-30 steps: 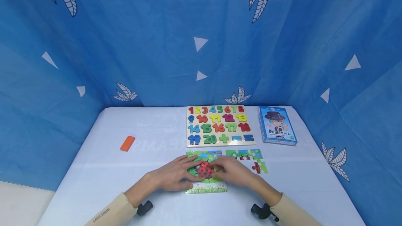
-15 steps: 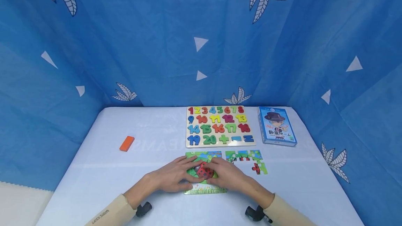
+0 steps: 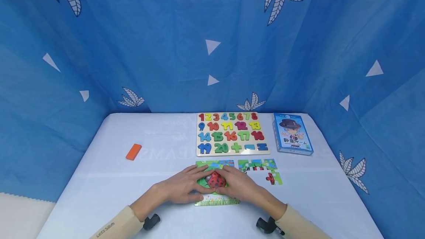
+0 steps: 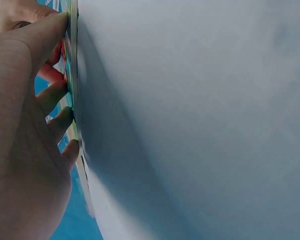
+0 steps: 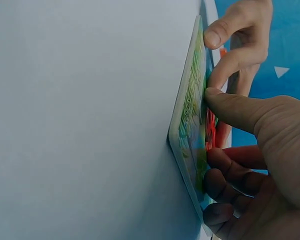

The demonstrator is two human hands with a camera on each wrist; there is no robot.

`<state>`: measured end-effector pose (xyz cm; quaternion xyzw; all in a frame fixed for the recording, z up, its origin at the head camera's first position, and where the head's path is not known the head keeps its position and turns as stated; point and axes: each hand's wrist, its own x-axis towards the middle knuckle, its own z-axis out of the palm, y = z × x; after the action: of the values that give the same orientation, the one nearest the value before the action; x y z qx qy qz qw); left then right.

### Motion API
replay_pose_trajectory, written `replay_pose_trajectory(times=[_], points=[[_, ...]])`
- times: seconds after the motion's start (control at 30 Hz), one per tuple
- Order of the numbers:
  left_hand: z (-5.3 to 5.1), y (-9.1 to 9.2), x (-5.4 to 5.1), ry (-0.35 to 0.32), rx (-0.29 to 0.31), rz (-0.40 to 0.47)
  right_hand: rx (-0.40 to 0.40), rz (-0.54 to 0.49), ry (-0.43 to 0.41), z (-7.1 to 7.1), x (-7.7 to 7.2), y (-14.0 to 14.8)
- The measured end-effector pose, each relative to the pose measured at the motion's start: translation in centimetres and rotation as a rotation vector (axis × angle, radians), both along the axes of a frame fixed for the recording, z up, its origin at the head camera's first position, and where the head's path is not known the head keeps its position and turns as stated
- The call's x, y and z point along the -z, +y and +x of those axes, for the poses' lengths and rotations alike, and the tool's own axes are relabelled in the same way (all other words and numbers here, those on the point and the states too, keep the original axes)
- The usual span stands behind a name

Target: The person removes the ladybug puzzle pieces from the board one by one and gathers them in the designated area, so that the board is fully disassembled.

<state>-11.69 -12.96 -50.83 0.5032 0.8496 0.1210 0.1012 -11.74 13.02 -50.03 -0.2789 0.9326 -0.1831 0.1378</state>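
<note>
The ladybug puzzle board [image 3: 217,202] lies flat near the front of the table. My left hand [image 3: 182,186] rests on its left part with fingers spread around the red ladybug [image 3: 216,181]. From the other side, my right hand [image 3: 240,184] touches the board, thumb and index fingertips at the ladybug's right edge. In the right wrist view, the right hand [image 5: 285,150] has its thumb and bent fingertips against the board [image 5: 190,110]. The left wrist view shows the left hand [image 4: 27,120] with its fingertips on the board. Whatever lies beneath the fingers is hidden.
Loose puzzle pieces [image 3: 270,164] lie right of the board. Behind it is a wooden number board [image 3: 233,152], with a blue box [image 3: 293,135] to its right. An orange block [image 3: 133,152] lies at the left. Blue cloth [image 3: 172,47] surrounds the table's back and sides.
My right hand has moved left over the board, closer to my left hand, and its thumb and index finger have come to the ladybug's edge. My left hand has stayed in place.
</note>
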Motion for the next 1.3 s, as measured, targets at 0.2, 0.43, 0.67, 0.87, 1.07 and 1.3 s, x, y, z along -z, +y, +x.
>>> replay_pose_trajectory(times=[0.2,0.43,0.67,0.87,1.07,1.3], points=[[0.08,-0.02,-0.06,-0.012,-0.005,0.001,0.003,0.014,0.004,-0.15,-0.06,-0.27],[0.10,-0.06,-0.26,-0.022,0.005,0.020,0.013,-0.015,-0.018,-0.22,-0.06,-0.31],[0.05,-0.07,-0.34,-0.038,0.013,0.041,0.048,-0.035,-0.037,-0.16,0.00,-0.36],[-0.02,-0.05,-0.35,-0.050,0.012,0.049,0.058,-0.060,-0.055,-0.26,-0.11,-0.22],[-0.03,-0.03,-0.33,-0.074,0.008,0.052,0.046,-0.103,-0.053,-0.20,-0.06,0.02],[0.03,0.01,-0.35,-0.110,0.002,0.028,0.054,-0.152,-0.017,0.06,-0.02,0.05]])
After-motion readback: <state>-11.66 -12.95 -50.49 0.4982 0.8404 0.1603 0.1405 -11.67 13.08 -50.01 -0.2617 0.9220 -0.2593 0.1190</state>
